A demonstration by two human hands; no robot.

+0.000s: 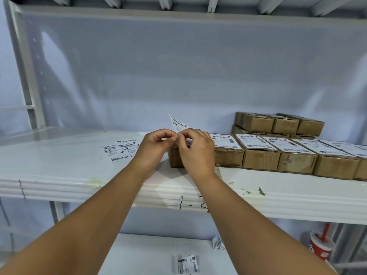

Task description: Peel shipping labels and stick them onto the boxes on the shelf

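Observation:
Both hands meet at the middle of the white shelf [59, 175]. My left hand [156, 145] and my right hand [195, 151] pinch the lower edge of a white shipping label [178, 123], which stands up behind my fingers. Under my right hand sits a brown cardboard box [175, 158], the leftmost of a row; its top is hidden. To its right, several boxes [260, 155] carry labels on top. Loose labels [121, 149] lie flat on the shelf left of my hands.
A stack of unlabelled brown boxes [278, 124] stands at the back right. Scraps of paper [260, 191] dot the shelf's front edge. On the lower shelf lies a crumpled label backing [186, 263]. A red cup with a straw [321, 245] stands low right.

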